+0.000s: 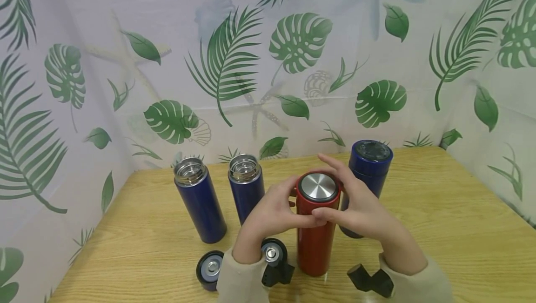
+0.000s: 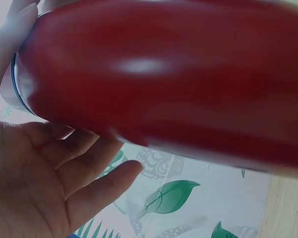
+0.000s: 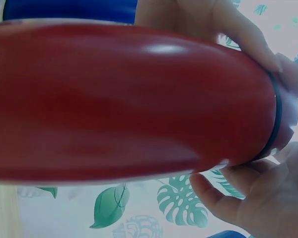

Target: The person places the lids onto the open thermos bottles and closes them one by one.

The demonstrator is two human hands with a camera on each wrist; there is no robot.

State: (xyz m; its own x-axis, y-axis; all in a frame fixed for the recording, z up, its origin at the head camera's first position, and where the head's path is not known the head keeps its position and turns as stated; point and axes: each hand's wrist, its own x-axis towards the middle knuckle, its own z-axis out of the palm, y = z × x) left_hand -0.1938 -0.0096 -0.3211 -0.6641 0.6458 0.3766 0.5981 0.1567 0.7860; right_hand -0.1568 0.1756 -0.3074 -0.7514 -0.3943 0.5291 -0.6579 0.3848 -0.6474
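Observation:
A red thermos bottle [image 1: 316, 247] with a brushed silver lid top [image 1: 320, 186] stands upright at the front of the table, between both hands. My left hand [image 1: 272, 210] grips its upper part from the left, thumb across the front and fingers bent round the far side. From the right, my right hand [image 1: 360, 205] holds the same upper end. The two thumb tips meet at the front just below the lid top, and the right index finger points up and away. In the left wrist view, the red body [image 2: 164, 89] fills much of the picture.
Two blue bottles without lids, one at far left [image 1: 205, 214] and one nearer the middle [image 1: 244, 191], stand at the left. Their dark lids, one [image 1: 210, 268] and another [image 1: 273, 252], lie in front. Behind my right hand stands a lidded blue bottle [image 1: 368, 168]. A leaf-print cloth [image 1: 251, 61] backs the table.

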